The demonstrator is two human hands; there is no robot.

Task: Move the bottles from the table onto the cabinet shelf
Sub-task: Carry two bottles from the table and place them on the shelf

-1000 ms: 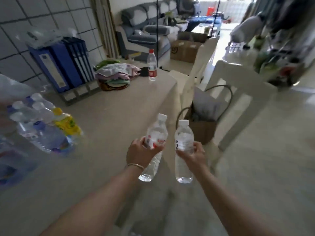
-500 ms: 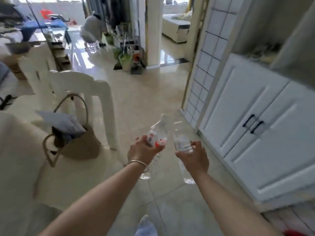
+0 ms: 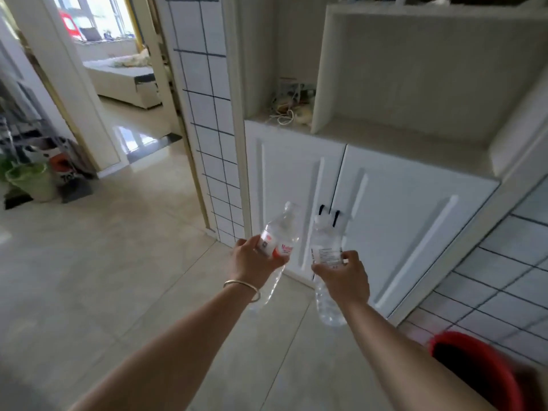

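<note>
The left hand (image 3: 252,259) is gripping a red-labelled bottle (image 3: 277,241), tilted right. Just beside it, the right hand (image 3: 344,277) is gripping a white-labelled bottle (image 3: 324,256), roughly upright. Both bottles are hanging in front of the cabinet doors (image 3: 385,221), below the shelf (image 3: 400,140); caps are blurred.
</note>
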